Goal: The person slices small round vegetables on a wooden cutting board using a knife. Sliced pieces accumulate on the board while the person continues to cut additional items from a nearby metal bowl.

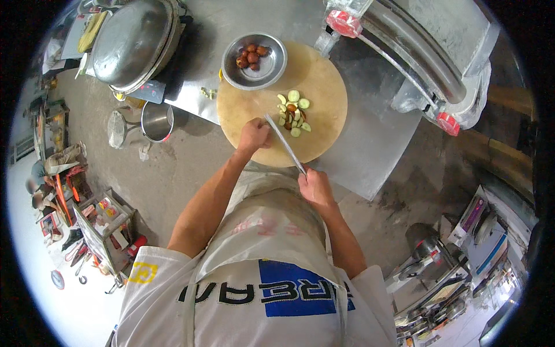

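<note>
A round wooden chopping board [243, 108] lies on a metal worktop in front of me. My right hand [316, 188] grips a knife [287, 145], whose blade is seen nearly edge-on and slants up and left across the board. Close to the blade tip, my left hand [256, 135] is curled over the board's left part; whether its fingers hold anything is hidden. Just right of the blade sits a small heap of pale green slices [295, 119] with reddish-brown pieces among them. A steel bowl [277, 71] with several reddish-brown round fruits [252, 56] stands over the board's upper left edge.
A large lidded metal pot [132, 41] stands at the upper left, beside a steel bucket [157, 123]. Some green scraps [208, 93] lie left of the board. A floury roller machine [416, 52] takes up the upper right. Other people are at the far left.
</note>
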Tool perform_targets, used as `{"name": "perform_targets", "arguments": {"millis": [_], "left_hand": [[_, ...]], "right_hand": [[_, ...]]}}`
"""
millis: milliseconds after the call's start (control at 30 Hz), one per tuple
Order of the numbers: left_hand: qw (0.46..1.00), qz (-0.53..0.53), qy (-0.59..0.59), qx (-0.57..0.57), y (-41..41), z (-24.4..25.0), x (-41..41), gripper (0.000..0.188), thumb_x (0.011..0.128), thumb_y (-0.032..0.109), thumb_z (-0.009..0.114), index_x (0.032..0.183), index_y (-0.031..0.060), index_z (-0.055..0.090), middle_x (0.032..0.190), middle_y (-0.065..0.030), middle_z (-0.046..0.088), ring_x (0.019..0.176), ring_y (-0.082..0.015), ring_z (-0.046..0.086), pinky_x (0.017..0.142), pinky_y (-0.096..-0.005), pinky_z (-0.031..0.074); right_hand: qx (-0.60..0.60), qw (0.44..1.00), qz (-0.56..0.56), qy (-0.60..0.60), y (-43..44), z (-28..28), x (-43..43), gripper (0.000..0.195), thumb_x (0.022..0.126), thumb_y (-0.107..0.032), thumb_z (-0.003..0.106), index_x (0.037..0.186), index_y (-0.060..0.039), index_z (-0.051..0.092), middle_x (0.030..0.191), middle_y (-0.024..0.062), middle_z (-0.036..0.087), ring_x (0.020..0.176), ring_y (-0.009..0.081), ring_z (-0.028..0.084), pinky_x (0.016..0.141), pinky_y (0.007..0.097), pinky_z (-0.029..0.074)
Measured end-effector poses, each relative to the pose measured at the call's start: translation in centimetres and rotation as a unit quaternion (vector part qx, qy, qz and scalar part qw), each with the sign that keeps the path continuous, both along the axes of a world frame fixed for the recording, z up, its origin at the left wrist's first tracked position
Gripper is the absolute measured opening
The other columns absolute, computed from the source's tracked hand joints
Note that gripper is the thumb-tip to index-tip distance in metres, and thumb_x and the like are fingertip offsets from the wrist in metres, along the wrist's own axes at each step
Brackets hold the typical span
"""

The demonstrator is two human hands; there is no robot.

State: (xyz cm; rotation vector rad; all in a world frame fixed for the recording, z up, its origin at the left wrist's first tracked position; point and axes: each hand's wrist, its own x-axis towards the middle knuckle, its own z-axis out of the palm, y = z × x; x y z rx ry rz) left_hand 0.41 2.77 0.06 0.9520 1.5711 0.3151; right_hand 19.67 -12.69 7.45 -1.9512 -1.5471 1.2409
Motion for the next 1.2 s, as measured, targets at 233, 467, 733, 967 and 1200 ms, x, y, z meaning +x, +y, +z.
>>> {"name": "perform_targets", "arguments": {"millis": [233, 467, 733, 967, 1200], "left_hand": [[0.999, -0.036, 0.009, 0.013, 0.2, -1.4, -0.6, 0.016, 0.083, 0.010, 0.052, 0.088, -0.0034, 0.061, 0.068, -0.0157, 0.063, 0.055, -0.0236, 0.066, 0.048, -0.0361, 0.055], [0.998, -0.022, -0.044, -0.035, 0.5, -0.4, -0.8, 0.021, 0.089, 0.014, 0.052, 0.098, 0.0001, 0.064, 0.069, -0.0117, 0.064, 0.051, -0.0215, 0.063, 0.045, -0.0342, 0.054], [0.997, 0.005, -0.029, -0.067, 1.1, 3.1, 0.7, 0.021, 0.093, 0.018, 0.051, 0.100, 0.0030, 0.065, 0.067, -0.0082, 0.063, 0.050, -0.0188, 0.062, 0.042, -0.0330, 0.052], [0.996, -0.063, 0.038, 0.050, 0.1, 1.5, 0.8, 0.020, 0.092, 0.018, 0.057, 0.083, -0.0006, 0.057, 0.064, -0.0086, 0.059, 0.050, -0.0181, 0.060, 0.046, -0.0331, 0.055], [0.985, -0.067, 0.084, 0.136, -1.5, 0.3, -0.2, 0.023, 0.087, 0.020, 0.060, 0.083, -0.0028, 0.060, 0.064, -0.0147, 0.063, 0.055, -0.0215, 0.065, 0.053, -0.0342, 0.051]], "right_hand": [[-0.013, 0.999, 0.026, -0.044, -0.8, -0.5, 0.0, 0.026, 0.085, -0.012, 0.054, 0.102, 0.0030, 0.066, 0.071, 0.0281, 0.062, 0.070, 0.0456, 0.063, 0.066, 0.0513, 0.051], [-0.094, 0.994, 0.014, -0.055, 2.3, 1.1, -1.7, 0.020, 0.086, -0.011, 0.054, 0.097, 0.0022, 0.065, 0.079, 0.0258, 0.066, 0.080, 0.0439, 0.066, 0.072, 0.0506, 0.053], [-0.114, 0.988, -0.004, -0.106, 2.4, 0.4, -3.1, 0.028, 0.087, -0.012, 0.054, 0.110, 0.0011, 0.063, 0.083, 0.0256, 0.067, 0.083, 0.0445, 0.066, 0.076, 0.0528, 0.052], [-0.079, 0.995, -0.046, -0.029, 0.3, -1.1, -0.9, 0.023, 0.086, -0.015, 0.055, 0.092, 0.0049, 0.065, 0.078, 0.0289, 0.063, 0.079, 0.0468, 0.063, 0.070, 0.0527, 0.050], [-0.051, 0.996, -0.075, -0.012, -0.4, 0.6, -0.3, 0.024, 0.086, -0.016, 0.056, 0.080, 0.0060, 0.064, 0.076, 0.0284, 0.063, 0.076, 0.0468, 0.063, 0.070, 0.0526, 0.050]]}}
